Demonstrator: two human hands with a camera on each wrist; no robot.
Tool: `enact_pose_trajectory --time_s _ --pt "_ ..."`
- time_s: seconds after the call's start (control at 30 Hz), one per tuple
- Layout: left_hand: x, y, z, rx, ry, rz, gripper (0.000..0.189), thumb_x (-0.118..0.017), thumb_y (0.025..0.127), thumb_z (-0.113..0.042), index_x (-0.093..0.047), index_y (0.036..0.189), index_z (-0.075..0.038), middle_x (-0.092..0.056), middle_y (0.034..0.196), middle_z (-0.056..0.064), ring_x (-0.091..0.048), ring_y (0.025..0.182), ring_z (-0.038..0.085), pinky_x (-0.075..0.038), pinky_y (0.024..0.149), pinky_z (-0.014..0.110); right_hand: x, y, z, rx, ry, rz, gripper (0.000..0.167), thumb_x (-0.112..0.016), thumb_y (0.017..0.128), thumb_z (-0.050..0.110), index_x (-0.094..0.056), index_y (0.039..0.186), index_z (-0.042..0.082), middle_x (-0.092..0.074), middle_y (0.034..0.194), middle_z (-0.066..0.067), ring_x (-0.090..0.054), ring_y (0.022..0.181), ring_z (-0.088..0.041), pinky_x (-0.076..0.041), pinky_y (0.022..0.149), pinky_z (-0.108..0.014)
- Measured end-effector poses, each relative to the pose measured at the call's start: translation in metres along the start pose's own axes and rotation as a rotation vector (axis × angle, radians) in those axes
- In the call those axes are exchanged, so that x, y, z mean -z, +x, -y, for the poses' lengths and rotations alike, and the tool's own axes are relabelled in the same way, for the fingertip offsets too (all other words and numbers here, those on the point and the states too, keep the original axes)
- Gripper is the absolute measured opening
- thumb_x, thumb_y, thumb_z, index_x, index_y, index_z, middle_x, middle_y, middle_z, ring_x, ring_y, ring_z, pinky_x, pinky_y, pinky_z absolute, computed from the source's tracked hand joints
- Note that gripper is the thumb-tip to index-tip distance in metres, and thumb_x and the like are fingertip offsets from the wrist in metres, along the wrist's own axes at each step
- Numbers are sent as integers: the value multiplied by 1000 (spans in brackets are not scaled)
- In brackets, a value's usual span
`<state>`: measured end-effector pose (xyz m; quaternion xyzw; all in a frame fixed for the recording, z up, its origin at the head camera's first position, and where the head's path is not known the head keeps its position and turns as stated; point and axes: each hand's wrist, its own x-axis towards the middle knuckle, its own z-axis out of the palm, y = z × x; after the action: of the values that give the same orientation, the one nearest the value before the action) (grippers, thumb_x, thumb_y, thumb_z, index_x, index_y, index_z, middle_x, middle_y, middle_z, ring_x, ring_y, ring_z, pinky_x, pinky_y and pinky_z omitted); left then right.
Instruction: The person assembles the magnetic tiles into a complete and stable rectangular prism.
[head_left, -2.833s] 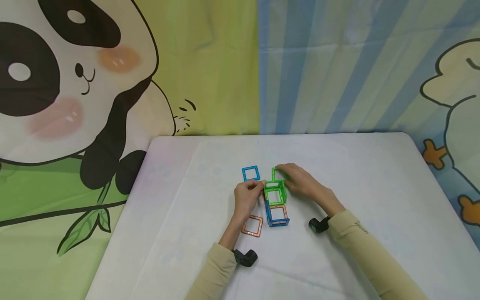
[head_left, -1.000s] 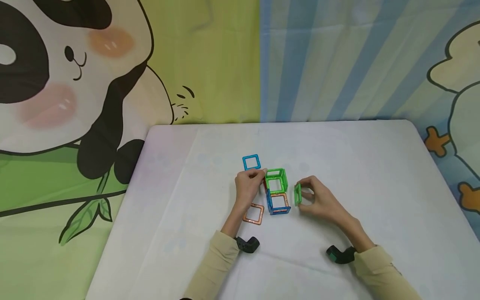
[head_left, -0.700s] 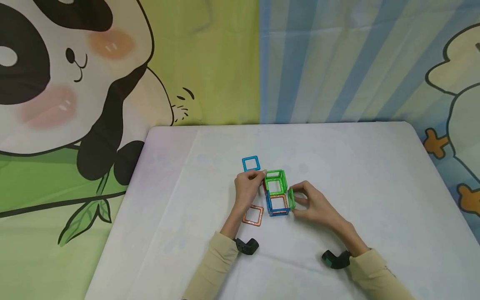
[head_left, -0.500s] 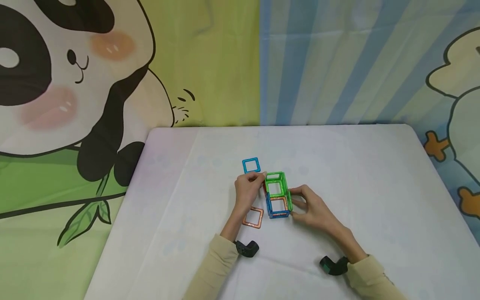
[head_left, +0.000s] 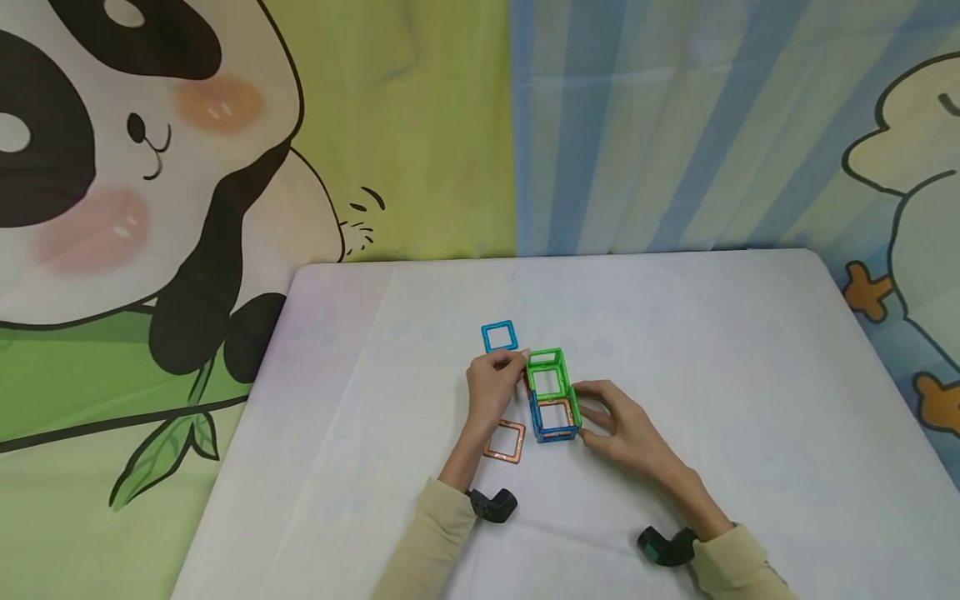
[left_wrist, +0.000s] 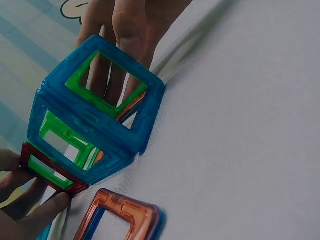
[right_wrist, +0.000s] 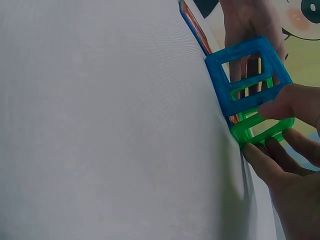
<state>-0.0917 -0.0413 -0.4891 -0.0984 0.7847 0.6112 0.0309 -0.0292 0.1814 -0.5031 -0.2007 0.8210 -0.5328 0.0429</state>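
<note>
Square magnetic tiles form a two-part box in front of me. Its far half is a green cube (head_left: 564,377); the near half has an orange tile (head_left: 555,402) at the bottom and upright blue tiles (left_wrist: 90,120) on the left and near sides. My left hand (head_left: 491,387) holds the red tile (left_wrist: 77,188) on the cube's left side between thumb and fingers. On the right, my right hand (head_left: 630,429) pinches an upright green tile (right_wrist: 242,134), which stands along the near half's right side, against the blue near wall.
A loose blue tile (head_left: 513,335) lies beyond my left hand, and a loose orange tile (head_left: 521,446) lies beside that wrist. All rest on a white-covered table (head_left: 360,417). A printed curtain (head_left: 420,133) hangs behind its far edge.
My right hand took a green tile from behind the cube, brought it round to the right and moved it left against the near half. My left hand stays at the red tile.
</note>
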Motion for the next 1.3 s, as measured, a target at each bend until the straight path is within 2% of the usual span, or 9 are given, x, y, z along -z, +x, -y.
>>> enact_pose_trajectory --time_s 0.17,0.27,0.5,0.57,0.73,1.0,1.17,1.3 --pt "1 1 1 3 11 0 28 -72 97 -36 -80 96 -9 -73 85 3 -60 75 13 -48 64 22 -4 -2 4 -26 19 -4 73 -75 77 -20 -46 143 -5 -52 144 -24 -54 132 -45 -53 100 -35" --pt "4 1 0 16 24 6 27 -72 97 -35 -80 97 -9 -74 87 3 -61 76 13 -48 64 21 -11 -5 10 -39 -6 -17 75 -74 78 -19 -43 145 -7 -50 145 -26 -55 131 -46 -53 100 -39" --pt "9 0 -3 -10 25 27 28 -69 100 -31 -78 110 -7 -77 101 7 -70 86 13 -56 73 23 -29 -9 23 26 -249 -64 74 -79 83 -6 -39 145 -10 -54 138 -27 -65 121 -40 -55 98 -45" --pt "11 -3 -4 -5 26 21 29 -68 100 -31 -78 111 -7 -77 103 7 -71 87 14 -57 74 24 -31 -9 24 35 -276 -81 70 -76 86 -5 -39 145 -9 -54 138 -26 -65 120 -37 -55 99 -46" --pt "17 -11 -2 16 11 3 26 -69 99 -30 -79 107 -7 -77 103 7 -70 90 16 -58 75 25 -24 -8 20 50 -299 -97 61 -70 89 -9 -42 144 -7 -57 138 -23 -66 120 -36 -56 97 -48" --pt "20 -17 0 2 -1 12 25 -68 100 -29 -77 109 -8 -75 107 7 -70 97 17 -60 84 31 -10 1 13 80 -337 -171 50 -70 85 -16 -56 133 -7 -67 125 -23 -71 108 -37 -60 86 -43" --pt "22 -20 0 11 -1 26 23 -68 100 -26 -75 112 -9 -75 111 7 -71 106 19 -59 91 35 -2 7 12 13 -334 -238 45 -71 84 -15 -62 127 -5 -73 116 -20 -75 99 -33 -62 81 -41" --pt "25 -23 0 8 -3 41 22 -68 100 -24 -74 114 -8 -75 112 7 -71 107 20 -59 91 34 2 14 8 -48 -296 -278 41 -72 86 -14 -64 125 -3 -75 111 -21 -76 97 -34 -62 80 -41"
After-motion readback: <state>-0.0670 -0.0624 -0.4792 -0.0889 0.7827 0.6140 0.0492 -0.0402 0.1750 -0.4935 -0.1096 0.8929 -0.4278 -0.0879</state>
